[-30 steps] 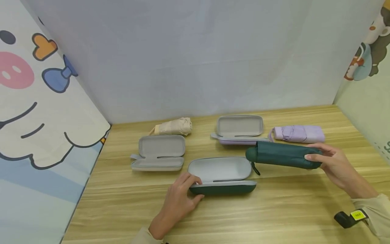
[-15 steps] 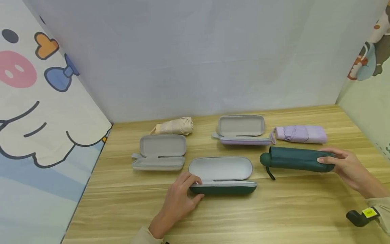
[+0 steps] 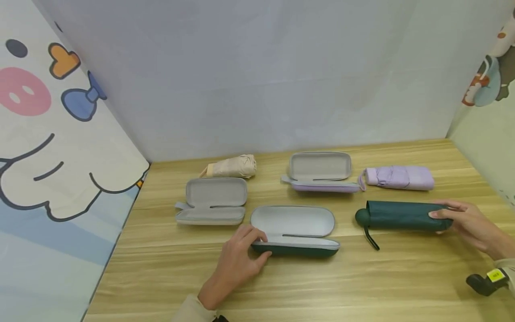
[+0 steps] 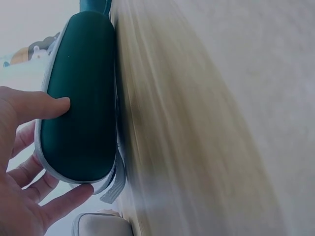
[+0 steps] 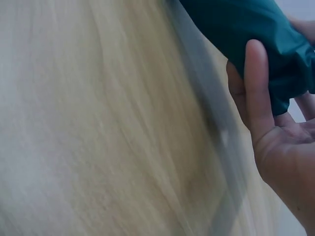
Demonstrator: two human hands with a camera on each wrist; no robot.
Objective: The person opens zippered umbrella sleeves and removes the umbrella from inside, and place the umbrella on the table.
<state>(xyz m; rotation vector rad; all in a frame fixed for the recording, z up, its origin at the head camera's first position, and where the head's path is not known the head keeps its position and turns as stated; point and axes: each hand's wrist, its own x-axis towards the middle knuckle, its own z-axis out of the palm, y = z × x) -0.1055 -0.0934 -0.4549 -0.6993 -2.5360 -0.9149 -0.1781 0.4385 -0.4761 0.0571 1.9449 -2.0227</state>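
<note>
My right hand (image 3: 470,223) grips the far-right end of a dark green folded umbrella (image 3: 402,215), thumb along its near side. The umbrella lies level, its round handle end and black wrist loop pointing left. In the right wrist view, the gathered green fabric (image 5: 246,29) sits between thumb and fingers, and a shadow falls on the table beside it. My left hand (image 3: 240,256) pinches the left end of an unzipped dark green case (image 3: 299,251), lid laid back and pale grey lining showing. The left wrist view shows the thumb on the case's green shell (image 4: 86,132) and fingers around its rim.
Behind the green case stand an unfolded beige case (image 3: 211,217) at left and a lilac one (image 3: 322,187) at right. A beige folded umbrella (image 3: 233,167) and a lilac folded umbrella (image 3: 400,177) lie at the back of the wooden table (image 3: 161,277).
My right hand has carried the green umbrella to the right and nearer, away from over the case's right end. The left hand keeps its place at the case.
</note>
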